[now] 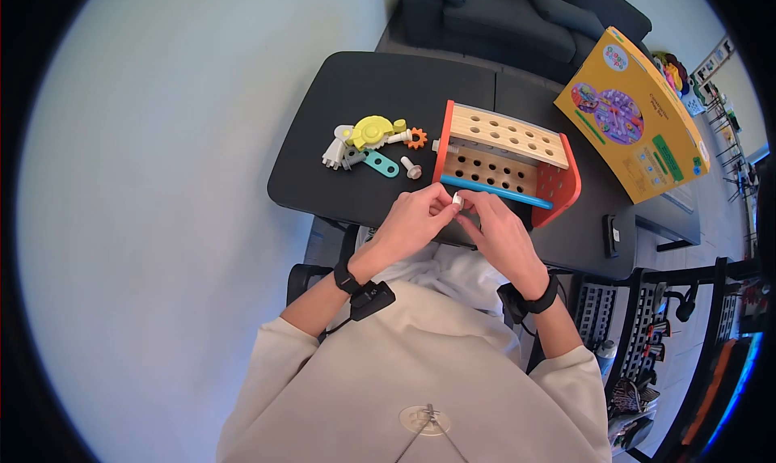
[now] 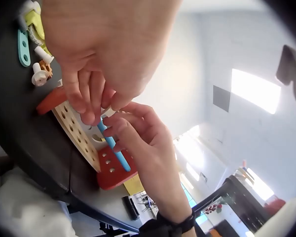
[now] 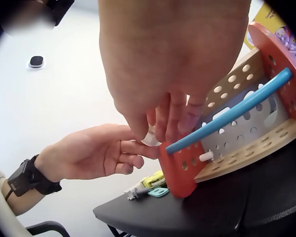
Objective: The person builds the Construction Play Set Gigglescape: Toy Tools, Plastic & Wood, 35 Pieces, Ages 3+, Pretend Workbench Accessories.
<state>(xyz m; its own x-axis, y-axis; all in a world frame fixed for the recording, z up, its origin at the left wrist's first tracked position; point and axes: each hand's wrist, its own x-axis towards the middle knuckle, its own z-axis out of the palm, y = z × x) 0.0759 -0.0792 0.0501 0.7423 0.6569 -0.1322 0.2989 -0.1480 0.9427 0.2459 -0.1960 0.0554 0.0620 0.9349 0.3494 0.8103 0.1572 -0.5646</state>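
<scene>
Both hands meet in front of the table's near edge, around a small white piece (image 1: 457, 201). My left hand (image 1: 411, 222) pinches it between thumb and fingers. From the other side my right hand (image 1: 508, 238) also holds it with its fingertips; fingers hide much of its shape in the right wrist view. Just beyond the hands stands a toy toolbox (image 1: 569, 176) with red ends, pale wooden boards full of holes and a blue bar handle (image 3: 232, 114). Through its left red end pokes a white threaded bolt (image 3: 205, 156).
Left of the toolbox lie a yellow toy part (image 1: 372, 131), an orange gear (image 1: 416, 138), a teal strip with holes (image 1: 381, 164) and a white bolt (image 1: 411, 169). A yellow box (image 1: 630, 115) stands at the right. Near the right edge lies a black object (image 1: 610, 236).
</scene>
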